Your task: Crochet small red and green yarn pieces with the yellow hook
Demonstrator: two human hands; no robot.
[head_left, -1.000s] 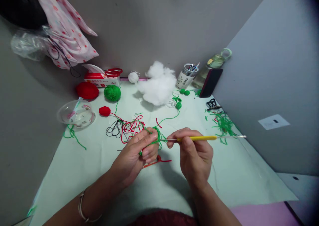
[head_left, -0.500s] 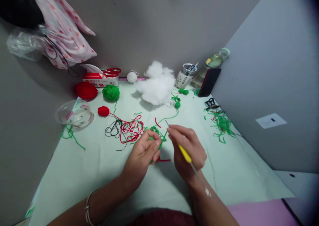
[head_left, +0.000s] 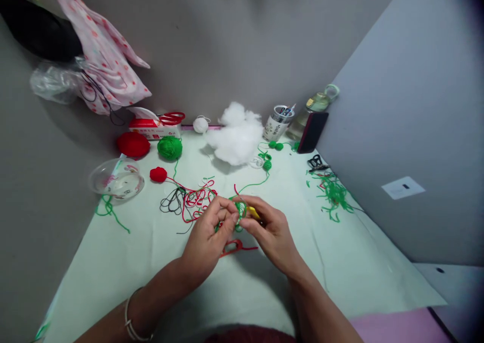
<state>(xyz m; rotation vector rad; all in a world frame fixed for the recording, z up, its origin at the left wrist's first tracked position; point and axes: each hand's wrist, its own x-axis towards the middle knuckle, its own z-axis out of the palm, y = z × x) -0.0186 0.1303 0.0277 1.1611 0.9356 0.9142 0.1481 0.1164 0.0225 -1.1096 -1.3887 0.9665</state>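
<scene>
My left hand [head_left: 212,232] is closed, its thumb and fingers pinching green yarn [head_left: 239,213] at the middle of the table. Close against it, my right hand [head_left: 270,229] is closed around a yellow-handled crochet hook [head_left: 253,212]; its fingertips are at the same green yarn. Most of the hook is hidden by the fingers. Just below the hands lies an orange-red item [head_left: 231,246] with a red strand running right. Tangled red yarn [head_left: 194,199] spreads to the left of my hands.
White stuffing [head_left: 236,136] sits at the back. Red [head_left: 133,144] and green [head_left: 170,147] yarn balls and a clear bowl [head_left: 128,187] stand left. A pen cup [head_left: 278,124], phone [head_left: 313,132] and green scraps [head_left: 335,194] are right.
My right hand has moved left to meet my left hand, and its fingers now cover most of the hook, which pointed up before. The view has shifted slightly.
</scene>
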